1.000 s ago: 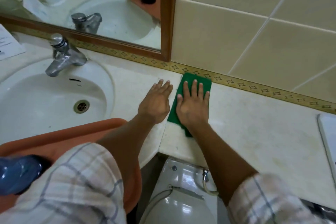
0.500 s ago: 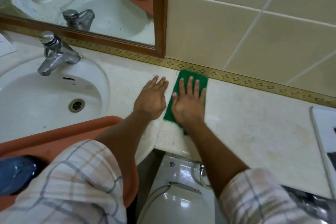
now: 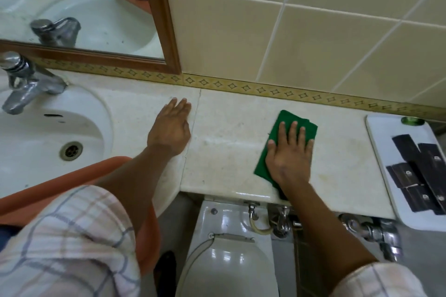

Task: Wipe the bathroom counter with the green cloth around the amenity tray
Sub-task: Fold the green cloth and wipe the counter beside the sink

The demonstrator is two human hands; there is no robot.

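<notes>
The right hand (image 3: 288, 158) is lying flat, palm down and fingers spread, pressing on the green cloth (image 3: 287, 138) without gripping it. The left hand (image 3: 170, 129) is lying open and flat too, fingers together, resting on the bare desk (image 3: 224, 137) and holding nothing; the two hands are sitting well apart.

The cloth is lying flat on the desk under the right hand, showing past the fingertips and out to the left of the palm. Its long axis is running from the desk's near edge up toward the wall, leaning slightly to the right, with its far end pointing at the patterned tile border (image 3: 265, 90).

Just left of the left hand, the white sink (image 3: 48, 132) is sitting with its chrome faucet (image 3: 23, 87) behind it; beside that forearm, an orange basin (image 3: 91, 171) is overlapping the sink's near rim. Well to the right of the right hand, the white amenity tray (image 3: 381, 149) is lying at the end of the desk, carrying dark flat packets (image 3: 422, 176) and a small green item at its far edge. A stretch of bare desk is lying between the cloth and the tray. Below the desk's near edge, between the forearms, a toilet tank (image 3: 224, 219) is showing, with metal pipe fittings (image 3: 371, 231) under the right arm.
</notes>
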